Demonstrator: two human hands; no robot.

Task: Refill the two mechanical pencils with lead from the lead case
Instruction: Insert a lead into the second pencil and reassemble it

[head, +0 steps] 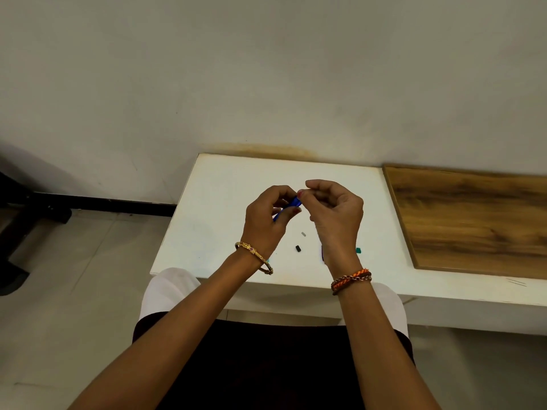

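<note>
The left hand [266, 220] grips a blue mechanical pencil [288, 208] above the white table [207, 208], its long axis slanting from low near the left palm up toward the right hand [334, 211]. The right thumb and forefinger pinch together at the pencil's upper end; whether they hold a lead is too fine to tell. The next move turns on lining up with that raised end. Below lie a small black piece [298, 248] and a small grey piece [303, 234].
</note>
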